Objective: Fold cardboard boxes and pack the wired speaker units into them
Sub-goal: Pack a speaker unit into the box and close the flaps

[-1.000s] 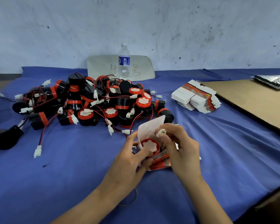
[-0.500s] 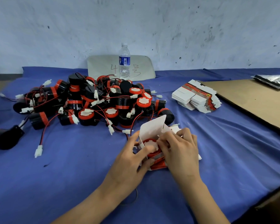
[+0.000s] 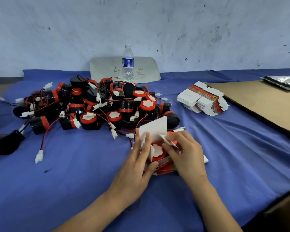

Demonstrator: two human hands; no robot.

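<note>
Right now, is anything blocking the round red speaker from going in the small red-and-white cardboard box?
Nothing visible does. The round red speaker already sits inside the small red-and-white cardboard box; the left hand and right hand hold its white side flaps, not yet folded shut.

Single head-worn wide-angle view, facing forward and down, close above hands (image 3: pixel 159 158), wall beyond
</note>
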